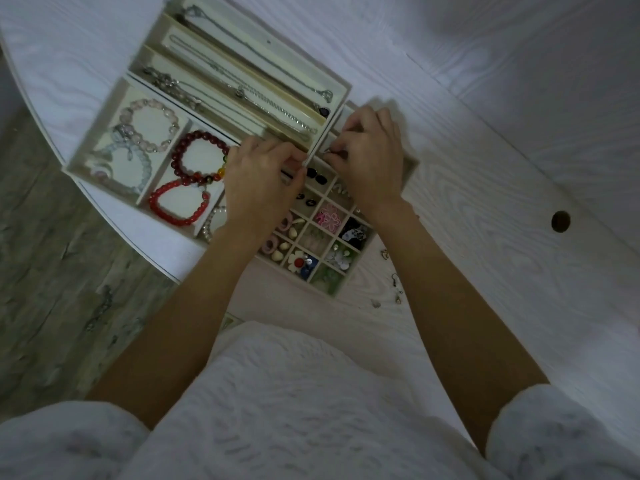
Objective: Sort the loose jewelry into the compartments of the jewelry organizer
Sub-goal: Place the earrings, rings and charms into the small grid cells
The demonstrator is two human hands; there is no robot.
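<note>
A dim white wood-grain desk (485, 168) carries the jewelry organizer (412, 168); the right hand (370, 157) pinches a small metal earring (327, 152) over the organizer's far small compartments; the left hand (263, 178), fingers curled, grips its divider edge; lower the earring gently, hook first; its long axis is too small to tell.

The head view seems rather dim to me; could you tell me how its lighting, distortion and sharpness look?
Head view: dim, bluish light; the white table has soft shadows, darkest top right; no glare. Head view: wide-angle bending curves the table edge at left. Head view: the bracelets read clearly, while the small piece pinched by the right hand and the loose earrings are too small and soft to make out.
</note>
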